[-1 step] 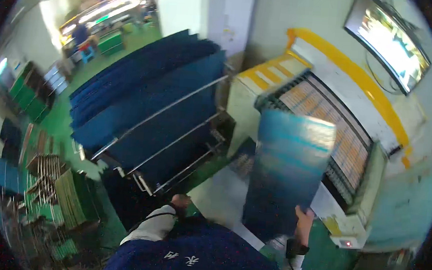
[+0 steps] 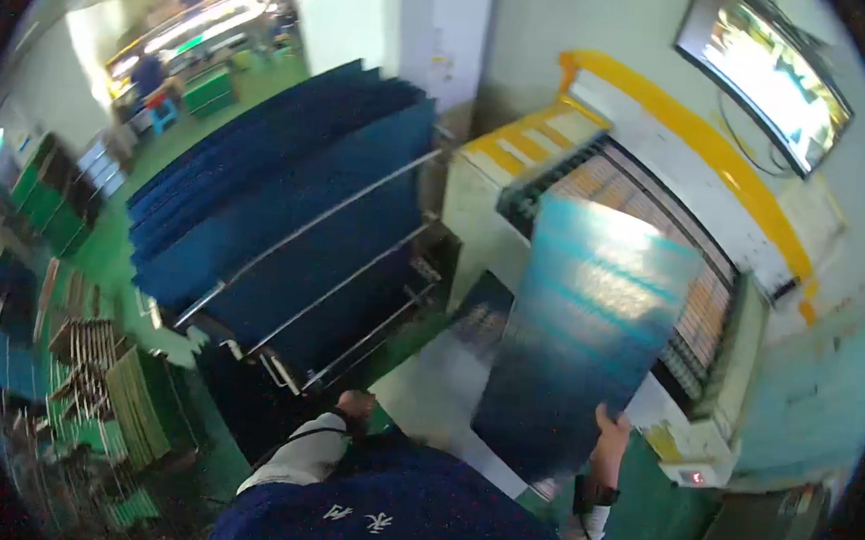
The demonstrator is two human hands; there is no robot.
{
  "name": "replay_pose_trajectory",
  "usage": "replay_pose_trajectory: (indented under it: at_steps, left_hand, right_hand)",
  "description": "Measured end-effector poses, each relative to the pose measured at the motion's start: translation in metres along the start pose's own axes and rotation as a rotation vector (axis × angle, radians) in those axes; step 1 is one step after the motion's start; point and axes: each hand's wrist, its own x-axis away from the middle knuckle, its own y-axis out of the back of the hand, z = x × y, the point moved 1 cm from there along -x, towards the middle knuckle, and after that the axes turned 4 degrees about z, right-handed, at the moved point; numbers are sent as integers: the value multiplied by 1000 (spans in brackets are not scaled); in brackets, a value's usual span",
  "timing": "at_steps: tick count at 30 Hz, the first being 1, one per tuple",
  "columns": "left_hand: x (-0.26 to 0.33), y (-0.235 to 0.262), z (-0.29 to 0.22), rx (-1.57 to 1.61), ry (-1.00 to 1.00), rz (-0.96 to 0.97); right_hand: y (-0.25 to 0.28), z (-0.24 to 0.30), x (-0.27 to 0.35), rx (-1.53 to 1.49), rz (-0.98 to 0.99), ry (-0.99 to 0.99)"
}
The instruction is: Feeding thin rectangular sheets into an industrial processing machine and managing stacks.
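Observation:
A thin, dark blue rectangular panel (image 2: 577, 350) with glossy light-blue bands is tilted up in front of me. My right hand (image 2: 610, 443) grips its lower right edge, thumb showing on top. The panel's upper end overlaps the roller bed of a machine (image 2: 599, 186); whether it touches the rollers I cannot tell. Low in the middle, my left hand (image 2: 354, 405) is curled closed beside a pale grey flat surface (image 2: 434, 386). Anything inside its fingers is hidden.
A metal-railed rack (image 2: 305, 226) packed with upright dark blue panels stands left of the machine. A screen (image 2: 767, 78) hangs on the wall above. Stacked slatted racks (image 2: 94, 377) fill the far left. A person (image 2: 147, 74) is in the distant background.
The blue panel has tilted, its upper end shifting right and slightly up over the roller bed, with my right hand still on it. My left hand stays almost where it was.

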Motion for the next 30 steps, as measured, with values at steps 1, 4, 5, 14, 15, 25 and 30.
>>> replay_pose_trajectory:
  at_steps: [1, 4, 5, 14, 15, 25, 30]
  left_hand:
    - [0, 1, -4, 3, -34, 32]
    - [-5, 2, -16, 418, 333, 81]
    - [-9, -1, -22, 627, 595, 86]
    - [-22, -14, -30, 390, 233, 132]
    - [-22, -19, -41, 336, 348, 153]
    - [4, 6, -34, 904, 468, 365]
    - [10, 6, -27, 811, 594, 284]
  right_hand:
    - [6, 3, 1, -200, -86, 52]
    - [8, 10, 1, 93, -289, 48]
    - [9, 11, 0, -167, -179, 29]
    - [-20, 5, -17, -623, 278, -71]
    - [-23, -9, -21, -704, 254, -75]
    - [-59, 12, -60, -1243, 94, -187]
    - [-66, 15, -71, -1163, 212, -299]
